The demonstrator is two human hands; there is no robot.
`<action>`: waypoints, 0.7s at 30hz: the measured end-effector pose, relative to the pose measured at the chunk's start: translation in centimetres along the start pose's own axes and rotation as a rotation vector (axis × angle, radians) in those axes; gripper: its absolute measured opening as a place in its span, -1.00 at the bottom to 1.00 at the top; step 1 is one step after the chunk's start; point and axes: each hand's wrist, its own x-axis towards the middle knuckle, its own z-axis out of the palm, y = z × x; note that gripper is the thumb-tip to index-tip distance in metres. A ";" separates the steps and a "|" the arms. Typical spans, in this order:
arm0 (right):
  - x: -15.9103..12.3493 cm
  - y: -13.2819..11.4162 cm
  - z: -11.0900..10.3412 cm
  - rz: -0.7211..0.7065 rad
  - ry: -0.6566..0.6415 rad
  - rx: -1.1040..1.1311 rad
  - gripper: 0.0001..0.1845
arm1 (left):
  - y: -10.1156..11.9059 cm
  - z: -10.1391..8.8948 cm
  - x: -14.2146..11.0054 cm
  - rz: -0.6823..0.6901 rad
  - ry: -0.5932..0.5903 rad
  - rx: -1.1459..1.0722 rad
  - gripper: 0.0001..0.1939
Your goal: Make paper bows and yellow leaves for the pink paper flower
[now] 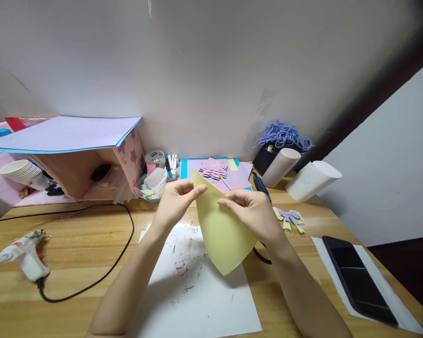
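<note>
A sheet of yellow paper [220, 230] is held up between my two hands, slanting, with one corner pointing down. My left hand [178, 199] pinches it near its upper left corner, thumb on the near face. Along the upper right edge, my right hand [254, 211] grips the sheet, its thumb also on the near face. The fingers behind the paper are partly hidden. Below lies a white sheet [197, 305] with coloured marks on it. Behind the hands, pink layered paper cutouts [214, 169] rest on coloured paper sheets [245, 173].
At left sits a white glue gun [30, 258] with its black cable [127, 249]. A cardboard box [130, 155] stands behind it. To the right are a paper bow [292, 218], a black phone [359, 281], a paper roll [313, 180] and a pinkish cylinder [282, 166].
</note>
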 end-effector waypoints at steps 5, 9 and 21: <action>0.2 -0.1 -0.1 0.031 -0.047 -0.007 -0.82 | -0.6 0.2 0.2 -0.018 0.041 -0.043 -0.73; 0.0 -0.4 -0.3 0.029 -0.080 -0.012 -0.82 | -0.5 -0.1 0.4 -0.081 0.010 -0.075 -0.69; 0.4 0.1 -0.3 0.063 -0.163 -0.071 -0.81 | -0.1 -0.9 0.6 0.000 0.102 -0.018 -0.73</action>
